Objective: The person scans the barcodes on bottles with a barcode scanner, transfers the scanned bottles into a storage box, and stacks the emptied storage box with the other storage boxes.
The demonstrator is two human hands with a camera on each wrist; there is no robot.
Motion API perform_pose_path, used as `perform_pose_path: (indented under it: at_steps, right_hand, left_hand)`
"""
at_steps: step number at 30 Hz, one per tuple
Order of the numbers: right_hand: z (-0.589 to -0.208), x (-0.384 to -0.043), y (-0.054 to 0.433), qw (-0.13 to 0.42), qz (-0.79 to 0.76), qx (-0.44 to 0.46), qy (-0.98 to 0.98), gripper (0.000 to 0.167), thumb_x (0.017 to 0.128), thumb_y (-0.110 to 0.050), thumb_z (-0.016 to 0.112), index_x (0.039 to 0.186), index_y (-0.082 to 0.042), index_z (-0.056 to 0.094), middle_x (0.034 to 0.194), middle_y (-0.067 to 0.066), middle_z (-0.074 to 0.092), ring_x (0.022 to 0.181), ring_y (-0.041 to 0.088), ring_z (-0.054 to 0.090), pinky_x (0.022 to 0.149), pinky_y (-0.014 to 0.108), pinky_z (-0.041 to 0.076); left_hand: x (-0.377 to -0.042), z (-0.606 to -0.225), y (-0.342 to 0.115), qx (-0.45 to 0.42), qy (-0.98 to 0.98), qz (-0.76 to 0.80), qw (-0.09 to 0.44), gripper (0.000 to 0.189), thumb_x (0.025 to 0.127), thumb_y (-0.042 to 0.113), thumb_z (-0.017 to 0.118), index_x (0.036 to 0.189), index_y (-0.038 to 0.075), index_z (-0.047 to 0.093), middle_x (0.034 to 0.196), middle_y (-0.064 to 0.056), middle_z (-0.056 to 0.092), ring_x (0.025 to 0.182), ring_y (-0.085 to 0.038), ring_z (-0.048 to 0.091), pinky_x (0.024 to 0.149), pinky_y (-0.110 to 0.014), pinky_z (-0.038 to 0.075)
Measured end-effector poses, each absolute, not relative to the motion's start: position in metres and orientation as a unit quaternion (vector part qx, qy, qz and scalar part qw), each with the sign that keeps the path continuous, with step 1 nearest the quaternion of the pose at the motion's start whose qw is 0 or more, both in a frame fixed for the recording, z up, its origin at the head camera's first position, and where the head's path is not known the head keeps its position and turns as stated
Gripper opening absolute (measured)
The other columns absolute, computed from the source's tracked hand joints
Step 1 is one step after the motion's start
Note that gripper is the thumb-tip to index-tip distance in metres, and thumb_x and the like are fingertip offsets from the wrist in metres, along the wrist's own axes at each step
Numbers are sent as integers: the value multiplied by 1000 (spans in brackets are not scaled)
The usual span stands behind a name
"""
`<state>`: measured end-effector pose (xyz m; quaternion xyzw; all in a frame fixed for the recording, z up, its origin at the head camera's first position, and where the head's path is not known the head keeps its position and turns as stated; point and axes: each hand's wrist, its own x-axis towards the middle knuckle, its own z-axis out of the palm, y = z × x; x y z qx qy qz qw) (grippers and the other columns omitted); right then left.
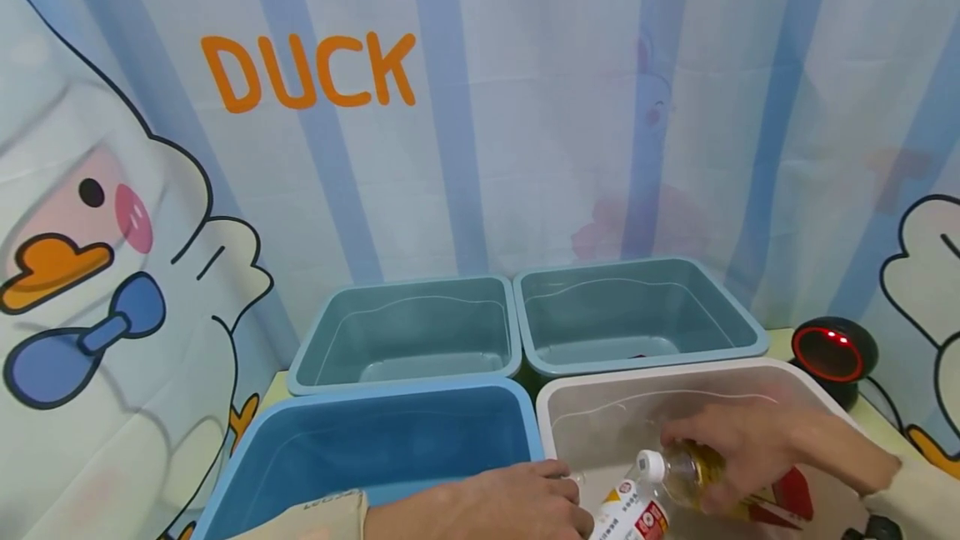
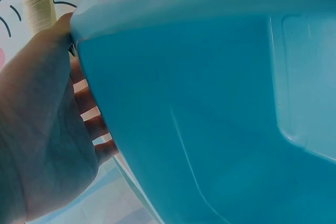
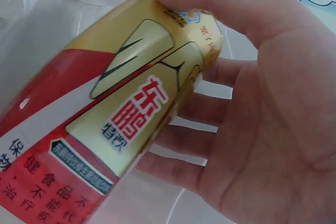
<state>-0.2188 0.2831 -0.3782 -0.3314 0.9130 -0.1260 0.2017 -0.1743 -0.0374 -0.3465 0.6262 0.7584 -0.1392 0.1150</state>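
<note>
Inside the white tub [image 1: 551,407] my right hand [image 1: 757,448] grips a drink bottle [image 3: 126,108] with a gold and red label, its thumb and fingers round the label. The bottle lies tilted, and a white cap [image 1: 651,465] shows at its left. Close by is another bottle [image 1: 633,515] with a white, red and orange label. My left hand [image 1: 495,502] is at the wall between the blue tub [image 2: 184,87] and the white tub, fingers on the white tub's side. The tub wall hides part of them, and I cannot tell whether they hold anything.
Two grey-green tubs, a left one [image 1: 405,282] and a right one [image 1: 637,265], stand behind the front tubs. A black round device [image 1: 836,348] with red lights and a cable stands at the right. A striped duck curtain [image 1: 510,107] hangs close behind.
</note>
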Motion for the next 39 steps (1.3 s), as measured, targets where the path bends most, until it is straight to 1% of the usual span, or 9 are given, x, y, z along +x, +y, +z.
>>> perform_pose_path:
  at_steps: [6, 9, 14, 16, 19, 26, 30, 35, 39]
  right_hand:
    - [-379, -224, 285, 186, -167, -383, 889, 55, 87, -42, 82, 136, -37, 58, 119, -20, 61, 96, 3, 58, 82, 35, 58]
    - [-377, -225, 285, 184, -182, -377, 889, 55, 90, -41, 79, 139, -34, 57, 121, -17, 60, 98, 5, 58, 82, 34, 57]
    - [-367, -224, 286, 143, -171, -360, 906, 64, 94, -47, 73, 151, -31, 50, 128, -15, 58, 101, 5, 57, 83, 34, 57]
    - [-363, -223, 286, 129, -174, -358, 908, 66, 96, -49, 70, 154, -28, 47, 128, -14, 58, 100, 5, 57, 80, 33, 56]
    - [-360, -223, 287, 129, -204, -352, 904, 62, 99, -48, 68, 152, -22, 48, 123, -9, 59, 96, 6, 59, 75, 30, 56]
    - [-355, -223, 287, 97, -233, -354, 901, 61, 99, -42, 69, 150, -14, 49, 127, -4, 61, 97, 7, 61, 74, 29, 57]
    - [-351, -222, 286, 92, -266, -361, 889, 55, 99, -35, 71, 145, -12, 51, 116, -4, 62, 90, 8, 62, 67, 29, 56]
    - [-346, -219, 284, 74, -302, -348, 885, 62, 96, -30, 73, 147, -8, 46, 117, -1, 63, 92, 10, 63, 68, 31, 57]
    - [-344, -218, 283, 51, -324, -347, 878, 57, 94, -24, 74, 144, -11, 47, 114, 0, 64, 94, 12, 65, 70, 33, 58]
  left_hand:
    - [-174, -346, -37, 626, 757, -151, 115, 40, 98, 50, 69, 136, 35, 68, 125, 27, 64, 106, 9, 53, 111, -16, 30]
    - [-174, -347, -36, 625, 756, -156, 115, 40, 99, 50, 69, 136, 36, 68, 125, 27, 64, 107, 9, 53, 111, -15, 30]
    - [-173, -346, -36, 628, 753, -164, 111, 39, 100, 50, 67, 136, 36, 68, 126, 27, 64, 107, 10, 52, 111, -15, 29]
    - [-173, -346, -36, 628, 753, -165, 109, 39, 100, 50, 67, 137, 36, 68, 127, 27, 64, 107, 9, 52, 111, -15, 29]
    - [-173, -346, -36, 627, 754, -161, 109, 40, 99, 49, 67, 137, 36, 68, 127, 27, 64, 107, 9, 52, 112, -16, 29]
    - [-172, -346, -36, 624, 757, -159, 112, 42, 98, 50, 69, 137, 35, 67, 127, 27, 64, 107, 9, 53, 112, -16, 29]
    - [-173, -346, -36, 623, 758, -155, 118, 43, 98, 50, 69, 138, 35, 67, 128, 26, 64, 109, 8, 53, 112, -18, 30]
    - [-174, -345, -37, 622, 761, -138, 123, 44, 97, 50, 70, 138, 34, 67, 127, 25, 64, 109, 8, 55, 112, -18, 31]
    - [-174, -346, -37, 623, 762, -131, 123, 44, 97, 50, 70, 137, 34, 68, 126, 25, 65, 108, 7, 55, 112, -19, 32]
